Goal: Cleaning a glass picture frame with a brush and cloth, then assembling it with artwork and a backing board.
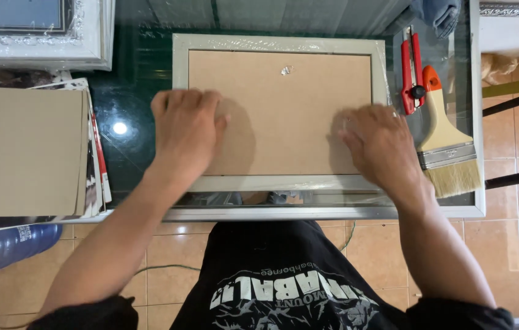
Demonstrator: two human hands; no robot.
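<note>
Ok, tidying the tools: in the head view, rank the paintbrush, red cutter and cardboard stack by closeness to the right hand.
1. Paintbrush, just right of the right hand.
2. Red cutter, above, beside the frame.
3. Cardboard stack, far left.

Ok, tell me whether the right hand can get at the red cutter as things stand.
Probably yes: the right hand lies flat on the backing board, and the red cutter lies just beside it on the glass table, nothing between.

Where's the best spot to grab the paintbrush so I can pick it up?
Probably by its wooden handle, coming from the right, the table's open side. The brush lies flat with its orange tip pointing away and the bristles toward you. The red cutter sits close on its left, so that side is crowded.
</note>
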